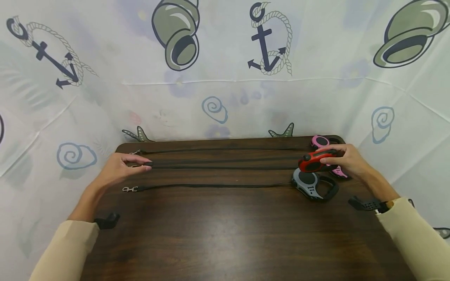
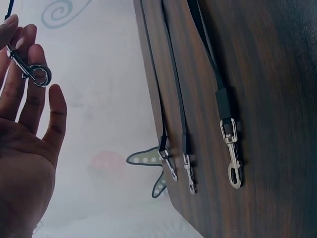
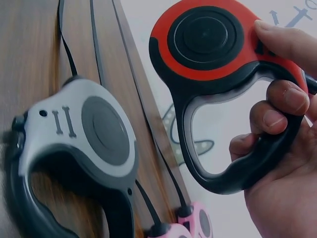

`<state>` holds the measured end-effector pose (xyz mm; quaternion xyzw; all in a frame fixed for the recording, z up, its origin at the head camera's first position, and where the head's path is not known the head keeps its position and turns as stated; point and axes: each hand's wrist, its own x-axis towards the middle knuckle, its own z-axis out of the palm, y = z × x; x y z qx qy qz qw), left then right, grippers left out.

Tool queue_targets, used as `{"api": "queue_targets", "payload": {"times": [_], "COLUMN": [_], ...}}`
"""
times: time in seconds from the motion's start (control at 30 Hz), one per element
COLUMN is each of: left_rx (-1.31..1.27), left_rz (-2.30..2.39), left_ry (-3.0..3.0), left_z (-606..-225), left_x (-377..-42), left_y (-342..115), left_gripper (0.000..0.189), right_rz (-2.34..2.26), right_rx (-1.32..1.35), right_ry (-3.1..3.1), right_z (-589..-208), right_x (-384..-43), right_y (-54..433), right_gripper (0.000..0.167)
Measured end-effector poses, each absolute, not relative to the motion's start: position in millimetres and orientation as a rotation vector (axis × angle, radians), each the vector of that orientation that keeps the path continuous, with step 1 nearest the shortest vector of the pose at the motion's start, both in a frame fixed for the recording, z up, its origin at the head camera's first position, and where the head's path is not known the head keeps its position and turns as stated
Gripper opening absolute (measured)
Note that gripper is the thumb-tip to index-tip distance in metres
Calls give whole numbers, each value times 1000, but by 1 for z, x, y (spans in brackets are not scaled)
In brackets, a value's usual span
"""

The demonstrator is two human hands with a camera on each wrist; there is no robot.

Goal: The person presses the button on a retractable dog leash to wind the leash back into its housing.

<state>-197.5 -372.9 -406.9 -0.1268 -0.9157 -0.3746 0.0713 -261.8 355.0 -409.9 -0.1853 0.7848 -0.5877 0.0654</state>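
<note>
My right hand (image 1: 352, 160) grips a red and black retractable dog leash (image 1: 311, 167) by its handle, fingers curled through the loop (image 3: 218, 186). Its black strap runs left to my left hand (image 1: 119, 168), which pinches the end just above a silver snap hook (image 2: 37, 74). Both hands hold this leash raised off the table. Below the red casing lies a grey and black retractable leash (image 3: 106, 129), its strap (image 1: 211, 185) stretched straight left to a metal clip (image 1: 130, 189). Two pink retractable leashes (image 1: 320, 141) sit behind, partly hidden by my right hand.
The dark wooden table (image 1: 225, 242) extends toward me. In the left wrist view, several clips (image 2: 233, 158) lie in a row at the table's left side. A white patterned cloth (image 1: 225, 50) stands behind and at both sides.
</note>
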Motion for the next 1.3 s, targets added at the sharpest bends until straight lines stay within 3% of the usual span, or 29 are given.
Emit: {"api": "queue_targets", "payload": {"times": [1.3], "left_rx": [-486], "left_rz": [-1267], "left_ry": [-2650], "left_z": [-409], "left_x": [-186], "left_y": [-331], "left_gripper": [18], "right_rz": [-1673], "right_rx": [-672], "right_ry": [2401], "right_z": [-407], "right_x": [-249], "right_y": [309], "right_gripper": [31]}}
